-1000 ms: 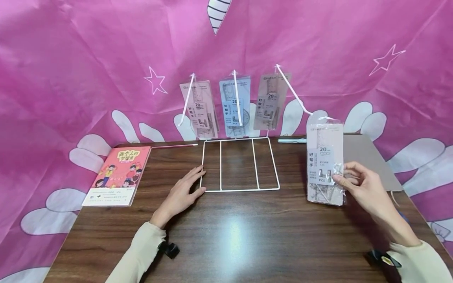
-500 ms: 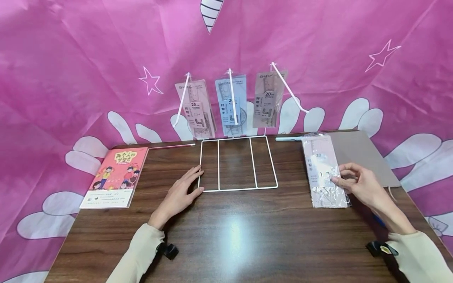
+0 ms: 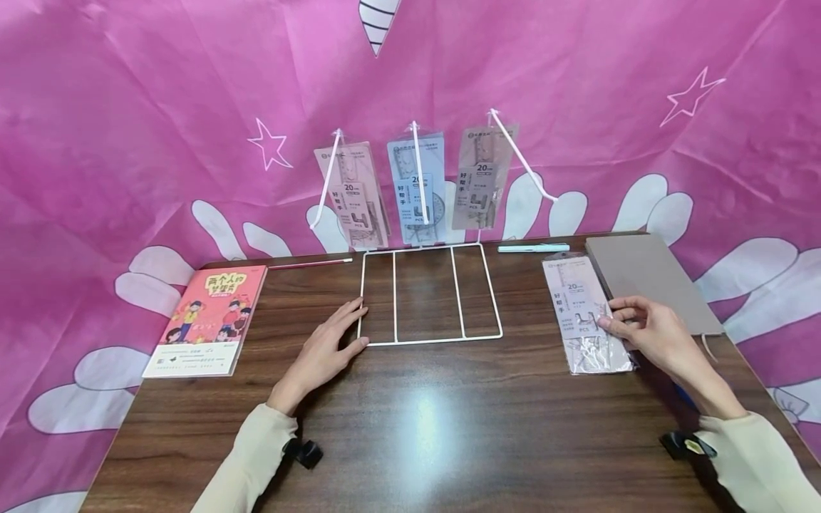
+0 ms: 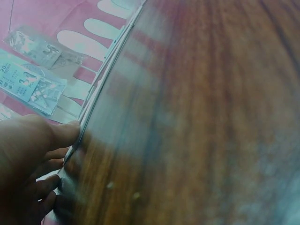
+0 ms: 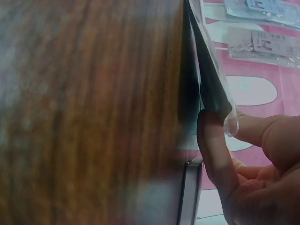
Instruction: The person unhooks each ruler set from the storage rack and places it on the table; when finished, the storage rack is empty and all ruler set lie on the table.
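My right hand (image 3: 651,328) pinches the right edge of a pink packaged ruler set (image 3: 580,310), thumb on its printed face. In the right wrist view the package (image 5: 213,75) sits edge-on between thumb and finger, tilted close over the table. My left hand (image 3: 323,353) rests at the left side of a white wire display rack (image 3: 432,342), fingertips on the side wire and thumb at the front corner. From the rack's hooks hang a pink ruler set (image 3: 359,199), a blue one (image 3: 400,164) and a grey one (image 3: 471,203).
A red picture book (image 3: 205,320) lies at the left, with a thin red pencil (image 3: 308,263) behind it. A light blue pen (image 3: 532,249) and a grey-brown notebook (image 3: 648,278) lie at the back right. Pink cloth (image 3: 192,92) hangs behind the wooden table (image 3: 359,442).
My right hand has tilted the pink ruler set back and lowered it from near-upright towards the table, uncovering the pen. The left hand stays at the rack.
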`<state>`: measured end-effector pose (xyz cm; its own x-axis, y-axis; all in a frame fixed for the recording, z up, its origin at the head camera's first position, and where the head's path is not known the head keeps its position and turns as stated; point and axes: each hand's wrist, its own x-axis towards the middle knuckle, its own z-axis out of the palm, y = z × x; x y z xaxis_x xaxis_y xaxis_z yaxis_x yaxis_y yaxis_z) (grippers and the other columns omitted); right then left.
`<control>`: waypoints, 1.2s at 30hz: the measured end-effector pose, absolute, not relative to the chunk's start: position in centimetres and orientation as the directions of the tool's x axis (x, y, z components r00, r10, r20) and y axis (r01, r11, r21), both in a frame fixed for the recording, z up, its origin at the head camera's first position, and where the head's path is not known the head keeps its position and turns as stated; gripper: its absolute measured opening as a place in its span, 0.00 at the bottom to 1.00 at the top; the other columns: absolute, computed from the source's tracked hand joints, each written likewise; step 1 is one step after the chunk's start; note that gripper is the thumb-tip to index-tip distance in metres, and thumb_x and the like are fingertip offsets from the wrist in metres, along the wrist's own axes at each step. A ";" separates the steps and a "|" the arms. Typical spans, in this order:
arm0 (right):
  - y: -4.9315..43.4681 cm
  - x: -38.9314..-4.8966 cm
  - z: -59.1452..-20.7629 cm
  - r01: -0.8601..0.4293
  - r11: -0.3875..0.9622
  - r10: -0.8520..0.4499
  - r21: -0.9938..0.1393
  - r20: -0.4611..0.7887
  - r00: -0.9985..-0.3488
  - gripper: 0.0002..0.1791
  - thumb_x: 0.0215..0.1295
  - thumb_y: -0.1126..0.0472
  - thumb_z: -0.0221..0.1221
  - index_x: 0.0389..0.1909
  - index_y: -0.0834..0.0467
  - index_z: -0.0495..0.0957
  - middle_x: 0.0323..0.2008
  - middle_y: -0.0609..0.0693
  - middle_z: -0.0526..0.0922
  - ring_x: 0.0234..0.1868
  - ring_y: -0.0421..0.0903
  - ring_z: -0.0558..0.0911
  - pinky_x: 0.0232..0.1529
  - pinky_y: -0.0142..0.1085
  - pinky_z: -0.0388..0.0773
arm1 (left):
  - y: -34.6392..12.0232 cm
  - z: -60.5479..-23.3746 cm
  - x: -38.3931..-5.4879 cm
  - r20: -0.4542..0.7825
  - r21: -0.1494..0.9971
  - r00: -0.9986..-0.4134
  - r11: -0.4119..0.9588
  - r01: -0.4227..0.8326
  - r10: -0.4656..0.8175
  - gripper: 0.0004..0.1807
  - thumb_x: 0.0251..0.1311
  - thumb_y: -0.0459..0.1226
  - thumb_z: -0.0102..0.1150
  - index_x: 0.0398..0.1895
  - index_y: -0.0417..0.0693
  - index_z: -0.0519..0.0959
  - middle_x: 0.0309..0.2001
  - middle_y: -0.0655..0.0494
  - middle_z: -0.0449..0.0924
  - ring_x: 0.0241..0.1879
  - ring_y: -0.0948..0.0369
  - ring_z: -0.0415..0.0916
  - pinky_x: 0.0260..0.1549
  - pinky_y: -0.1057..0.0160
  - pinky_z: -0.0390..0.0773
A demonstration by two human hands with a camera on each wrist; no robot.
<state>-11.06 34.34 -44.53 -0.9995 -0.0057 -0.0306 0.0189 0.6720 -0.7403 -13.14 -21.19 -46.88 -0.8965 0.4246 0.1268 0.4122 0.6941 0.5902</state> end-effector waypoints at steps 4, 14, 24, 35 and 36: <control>34.1 -11.1 -44.4 0.016 0.649 -0.012 -0.761 -0.031 -0.999 0.25 0.73 0.59 0.66 0.58 0.76 0.74 0.38 0.65 0.87 0.28 0.33 0.83 0.26 0.35 0.84 | -21.2 -46.8 -13.1 0.129 0.589 -0.899 0.697 0.410 0.419 0.33 0.72 0.43 0.64 0.76 0.41 0.70 0.80 0.47 0.60 0.80 0.44 0.53 0.72 0.34 0.58; 34.1 -10.7 -43.7 -0.039 0.707 -0.020 -0.706 0.035 -0.999 0.21 0.76 0.57 0.63 0.55 0.72 0.78 0.36 0.67 0.88 0.24 0.38 0.86 0.24 0.35 0.84 | -21.3 -47.0 -13.1 0.139 0.585 -0.898 0.697 0.414 0.417 0.33 0.73 0.43 0.63 0.76 0.41 0.70 0.80 0.47 0.60 0.80 0.44 0.53 0.71 0.33 0.59; 34.0 -11.6 -43.1 -0.122 0.810 -0.019 -0.574 0.182 -0.983 0.14 0.72 0.56 0.67 0.50 0.62 0.85 0.33 0.58 0.90 0.27 0.26 0.81 0.32 0.23 0.69 | -21.5 -47.0 -13.4 0.127 0.585 -0.900 0.701 0.408 0.418 0.33 0.72 0.43 0.63 0.77 0.42 0.69 0.81 0.48 0.60 0.81 0.45 0.53 0.72 0.34 0.58; 31.7 -15.3 -42.4 -0.148 0.712 -0.035 -0.686 0.175 -0.984 0.16 0.73 0.57 0.66 0.54 0.63 0.84 0.43 0.64 0.89 0.35 0.23 0.80 0.38 0.20 0.71 | -21.3 -46.9 -13.3 0.129 0.585 -0.894 0.695 0.418 0.429 0.33 0.72 0.43 0.64 0.76 0.40 0.69 0.80 0.47 0.60 0.80 0.44 0.53 0.73 0.35 0.58; 31.4 -15.7 -42.3 -0.148 0.709 -0.034 -0.689 0.176 -0.984 0.16 0.73 0.57 0.66 0.54 0.63 0.84 0.45 0.64 0.89 0.36 0.23 0.79 0.39 0.20 0.71 | -21.3 -46.9 -13.3 0.128 0.588 -0.894 0.693 0.418 0.430 0.33 0.72 0.43 0.64 0.77 0.40 0.69 0.80 0.47 0.60 0.80 0.44 0.53 0.73 0.35 0.58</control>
<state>-15.74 31.42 -42.30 -0.9838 -0.0342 0.1758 -0.1478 0.7092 -0.6894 -13.31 -21.31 -46.89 -0.8935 0.4304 0.1278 0.4178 0.6927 0.5879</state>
